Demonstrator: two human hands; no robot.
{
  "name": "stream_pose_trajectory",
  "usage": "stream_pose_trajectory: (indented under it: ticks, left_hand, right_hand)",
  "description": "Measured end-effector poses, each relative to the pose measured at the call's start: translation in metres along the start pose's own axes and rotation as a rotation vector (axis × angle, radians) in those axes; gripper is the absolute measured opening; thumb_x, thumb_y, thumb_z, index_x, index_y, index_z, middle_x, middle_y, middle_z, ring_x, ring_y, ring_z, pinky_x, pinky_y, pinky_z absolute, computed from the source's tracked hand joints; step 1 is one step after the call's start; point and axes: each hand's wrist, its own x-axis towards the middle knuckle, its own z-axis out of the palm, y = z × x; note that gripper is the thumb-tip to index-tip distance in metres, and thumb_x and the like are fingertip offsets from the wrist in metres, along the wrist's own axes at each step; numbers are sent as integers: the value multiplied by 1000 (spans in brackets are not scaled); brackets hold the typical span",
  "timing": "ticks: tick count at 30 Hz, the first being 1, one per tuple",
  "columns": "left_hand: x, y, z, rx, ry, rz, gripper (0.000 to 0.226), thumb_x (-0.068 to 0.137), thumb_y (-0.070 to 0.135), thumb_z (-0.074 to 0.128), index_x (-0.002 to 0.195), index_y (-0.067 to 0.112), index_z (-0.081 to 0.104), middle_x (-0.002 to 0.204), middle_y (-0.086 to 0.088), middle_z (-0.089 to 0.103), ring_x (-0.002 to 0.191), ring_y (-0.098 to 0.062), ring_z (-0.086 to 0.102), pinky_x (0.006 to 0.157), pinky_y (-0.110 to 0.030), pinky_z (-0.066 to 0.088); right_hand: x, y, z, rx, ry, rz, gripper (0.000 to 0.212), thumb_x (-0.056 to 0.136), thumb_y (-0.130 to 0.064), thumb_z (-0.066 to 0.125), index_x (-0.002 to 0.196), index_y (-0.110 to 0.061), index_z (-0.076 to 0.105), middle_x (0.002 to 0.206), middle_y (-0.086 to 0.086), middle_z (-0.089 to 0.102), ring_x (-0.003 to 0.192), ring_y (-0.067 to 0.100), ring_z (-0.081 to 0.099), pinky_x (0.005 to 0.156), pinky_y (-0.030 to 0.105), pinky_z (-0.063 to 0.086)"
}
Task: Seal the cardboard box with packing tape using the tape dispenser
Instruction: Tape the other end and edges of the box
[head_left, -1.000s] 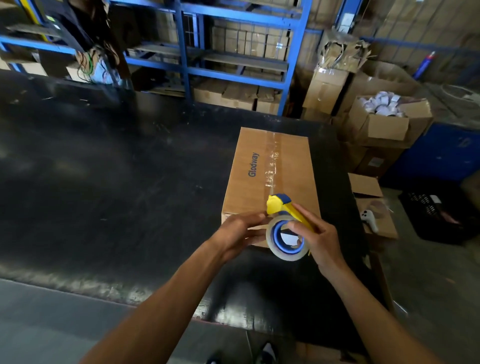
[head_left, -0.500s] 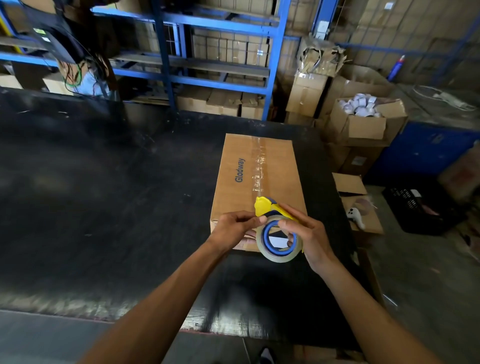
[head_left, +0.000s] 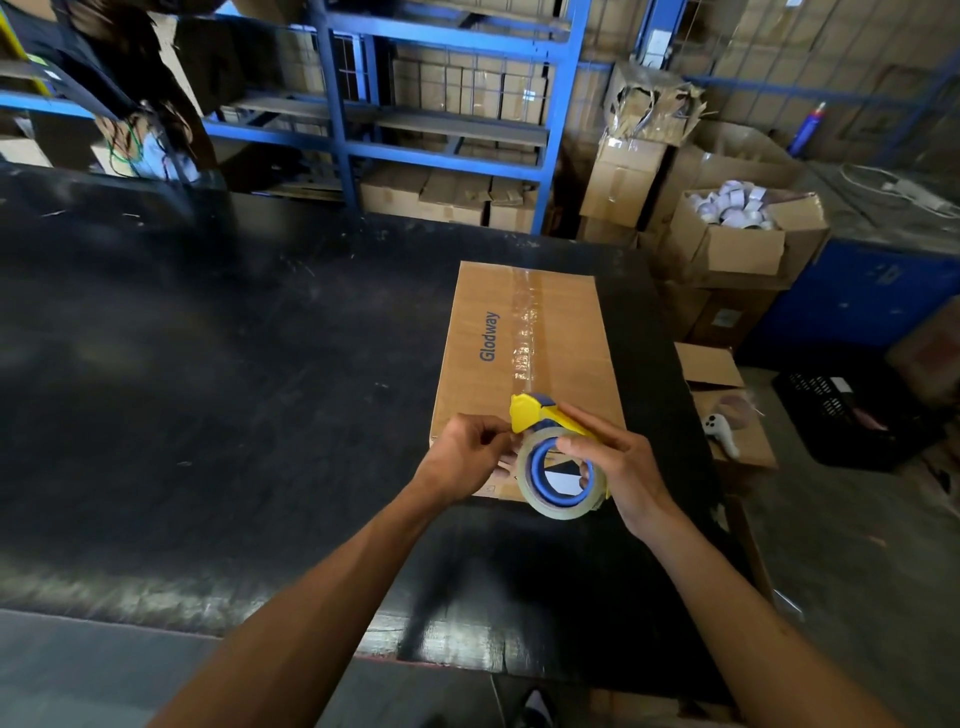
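the cardboard box (head_left: 524, 364) is a plain brown carton lying flat on the black surface (head_left: 208, 395), with the word "glodway" printed in blue along its left half and a strip of clear packing tape (head_left: 523, 332), wrinkled and shiny, running down the middle seam. its long axis runs from the person outward toward the blue shelving (head_left: 447, 140), the near end by the hands and the far end close to the surface's back edge. the tape dispenser (head_left: 556, 457) is yellow with a blue hub and carries a roll of clear tape; it is held over the box's near end, yellow head pointing away from the person and to the left, roll nearest the camera. the right hand (head_left: 618, 467) has its grip clamped on the dispenser, fingers lying along the yellow body and thumb at the blue hub. the left hand (head_left: 462, 457) sits just beside the yellow head with fingertips pinched together; what they pinch is too small to make out, though it lies where the tape leaves the dispenser. the hands and roll hide the box's near edge.
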Motion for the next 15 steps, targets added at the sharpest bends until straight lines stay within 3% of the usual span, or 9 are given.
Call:
stream_pose_trajectory:
  ticks: [2, 4, 6, 8, 11, 13, 15]
  left_hand:
    - [3, -7, -11, 191, 10, 83, 16, 98, 7, 57, 94, 7, 73, 87, -7, 75, 79, -20, 74, 75, -43, 62]
    - [5, -17, -23, 575, -7, 341, 14, 97, 14, 59, 100, 11, 73, 88, -4, 75, 75, -21, 71, 70, -41, 60]
    - [7, -28, -33, 918, 24, 656, 15, 95, 18, 62, 107, 14, 70, 91, -4, 71, 67, -28, 67, 54, -38, 56]
    - [10, -38, -39, 1016, 105, 804, 20, 95, 25, 58, 111, 15, 64, 90, -5, 67, 56, -29, 62, 42, -33, 50]
    - [9, -42, -42, 635, 270, 594, 29, 99, 23, 54, 126, 15, 63, 94, -2, 71, 64, -20, 69, 59, -33, 58]
    - [8, -42, -43, 272, 205, 233, 27, 102, 17, 52, 125, 10, 63, 88, -7, 73, 66, -20, 73, 72, -39, 62]
    - [7, -33, -42, -90, 101, -118, 32, 105, 25, 50, 121, 0, 62, 84, -16, 73, 70, -28, 74, 73, -47, 62]
  right_hand:
    - [2, -2, -3, -18, -29, 30, 40, 78, -9, 77, 116, -23, 74, 107, -2, 77, 101, 16, 72, 86, 28, 55]
    - [3, -4, -7, -60, -66, 56, 40, 76, -11, 79, 114, -24, 75, 106, -2, 77, 102, 17, 71, 89, 30, 54]
    - [4, -6, -8, -85, -90, 56, 40, 77, -12, 79, 114, -26, 76, 106, -3, 77, 102, 15, 71, 89, 29, 52]
    - [4, -9, -7, -70, -101, 34, 41, 78, -11, 77, 115, -26, 75, 107, -3, 77, 103, 14, 71, 87, 27, 51]
    - [3, -13, -4, -45, -115, -22, 44, 77, -7, 78, 117, -24, 73, 108, -1, 77, 101, 14, 71, 79, 22, 54]
    - [2, -15, -2, -28, -104, -72, 48, 74, -10, 79, 119, -21, 72, 108, 0, 77, 98, 13, 72, 74, 18, 54]
    - [1, -17, -1, -12, -92, -109, 48, 72, -13, 76, 120, -20, 72, 107, 0, 77, 94, 12, 72, 72, 17, 53]
